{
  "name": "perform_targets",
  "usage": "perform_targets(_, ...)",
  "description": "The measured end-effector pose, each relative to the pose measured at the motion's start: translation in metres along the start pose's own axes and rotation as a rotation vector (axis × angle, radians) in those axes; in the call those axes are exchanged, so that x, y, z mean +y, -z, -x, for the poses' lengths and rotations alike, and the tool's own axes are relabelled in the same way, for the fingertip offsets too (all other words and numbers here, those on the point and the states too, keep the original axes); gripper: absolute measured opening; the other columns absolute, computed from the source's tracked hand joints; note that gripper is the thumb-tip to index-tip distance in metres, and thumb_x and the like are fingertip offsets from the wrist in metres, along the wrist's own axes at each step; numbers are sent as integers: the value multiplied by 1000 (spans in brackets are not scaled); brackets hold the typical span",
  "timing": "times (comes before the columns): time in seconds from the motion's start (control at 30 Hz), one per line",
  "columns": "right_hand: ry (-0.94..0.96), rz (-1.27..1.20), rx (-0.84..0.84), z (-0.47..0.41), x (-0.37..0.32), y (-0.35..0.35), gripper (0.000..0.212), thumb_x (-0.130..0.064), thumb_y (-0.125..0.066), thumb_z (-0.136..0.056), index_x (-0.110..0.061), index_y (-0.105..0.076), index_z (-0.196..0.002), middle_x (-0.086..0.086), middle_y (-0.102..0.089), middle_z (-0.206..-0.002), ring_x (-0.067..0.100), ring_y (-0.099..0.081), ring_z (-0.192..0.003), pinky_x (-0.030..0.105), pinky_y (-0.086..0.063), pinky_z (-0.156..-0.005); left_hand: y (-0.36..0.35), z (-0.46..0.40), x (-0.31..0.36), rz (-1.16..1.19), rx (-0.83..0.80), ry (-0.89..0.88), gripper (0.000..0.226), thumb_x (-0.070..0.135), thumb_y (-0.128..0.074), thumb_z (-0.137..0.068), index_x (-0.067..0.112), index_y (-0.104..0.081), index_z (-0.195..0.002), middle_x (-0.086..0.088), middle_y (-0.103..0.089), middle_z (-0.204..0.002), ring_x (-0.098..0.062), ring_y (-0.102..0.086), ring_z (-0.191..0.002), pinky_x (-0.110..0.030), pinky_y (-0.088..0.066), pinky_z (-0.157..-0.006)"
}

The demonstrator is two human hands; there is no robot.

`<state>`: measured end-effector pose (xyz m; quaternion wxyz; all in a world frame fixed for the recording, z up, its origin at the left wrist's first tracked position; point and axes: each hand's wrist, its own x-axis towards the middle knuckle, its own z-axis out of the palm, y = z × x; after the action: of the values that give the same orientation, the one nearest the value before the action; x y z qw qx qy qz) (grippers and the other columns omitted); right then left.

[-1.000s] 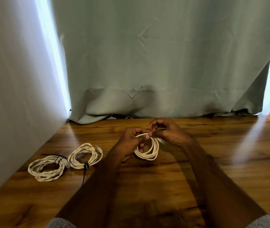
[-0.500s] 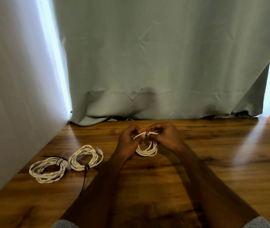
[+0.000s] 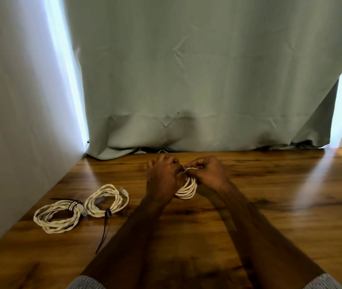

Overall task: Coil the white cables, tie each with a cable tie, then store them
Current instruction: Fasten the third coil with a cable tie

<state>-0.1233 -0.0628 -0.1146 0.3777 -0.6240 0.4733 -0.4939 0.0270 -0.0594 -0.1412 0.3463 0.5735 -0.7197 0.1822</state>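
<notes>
A small coil of white cable (image 3: 187, 188) hangs between my hands above the wooden table (image 3: 270, 205). My left hand (image 3: 162, 176) grips the coil's top left side with curled fingers. My right hand (image 3: 207, 171) pinches the coil's top, where a thin black cable tie (image 3: 186, 168) shows between the fingertips. Two other white coils lie at the left: one (image 3: 107, 200) bound with a black tie whose long tail (image 3: 104, 230) trails toward me, and one (image 3: 58, 215) nearest the wall, also tied in black.
A grey-green curtain (image 3: 186, 80) hangs along the table's far edge. A pale wall (image 3: 20, 101) runs down the left side, close to the leftmost coil. Bright light shows at the curtain's edges.
Both hands have shifted slightly away from me with the coil. The black tie now shows at the coil's top between my fingertips. The two tied coils have not moved.
</notes>
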Motion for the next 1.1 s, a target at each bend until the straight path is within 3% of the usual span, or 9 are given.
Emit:
perform_targets(0.27, -40, -4, 6, -2, 2, -2, 13, 5, -73, -85, 1, -77, -97, 6, -72, -75, -2, -64, -48, 12, -45, -44, 1, -1, 4, -74, -57, -43, 25, 38, -59, -91, 24, -71, -109, 6, -63, -116, -18, -50, -112, -40, -33, -89)
perform_targets(0.4, -37, 2, -11, -3, 4, 0, 11, 2, -76, -84, -3, -78, -93, 7, -75, -76, 9, -70, -58, 16, -49, -48, 0, -1, 7, -71, -80, -5, 26, 38, -55, -93, 21, -66, -109, 3, -60, -113, -19, -52, -108, -42, -36, -91)
perform_targets(0.77, -35, 6, 12, -5, 9, -5, 16, 4, -74, -84, -5, -78, -96, 6, -76, -83, 6, -70, -61, 15, -50, -50, -3, 0, 3, -37, -220, 84, 29, 43, -47, -93, 22, -54, -112, 1, -53, -116, -20, -49, -111, -45, -34, -93)
perform_targets(0.9, -28, 51, 61, -4, 14, -8, 13, -2, -76, -82, -12, -80, -90, 5, -77, -84, 16, -74, -73, 24, -55, -57, -4, 6, -1, 147, -206, 106, 16, 35, -50, -94, 24, -58, -103, 4, -55, -109, -17, -51, -108, -39, -31, -94)
perform_targets(1.1, -51, 44, 44, -3, 18, -12, 14, -5, -80, -76, -16, -77, -83, 7, -77, -78, 26, -76, -73, 43, -63, -72, 12, 10, -10, 506, 8, 302, 2, 23, -61, -91, 23, -60, -90, 7, -57, -93, -13, -55, -91, -41, -49, -82)
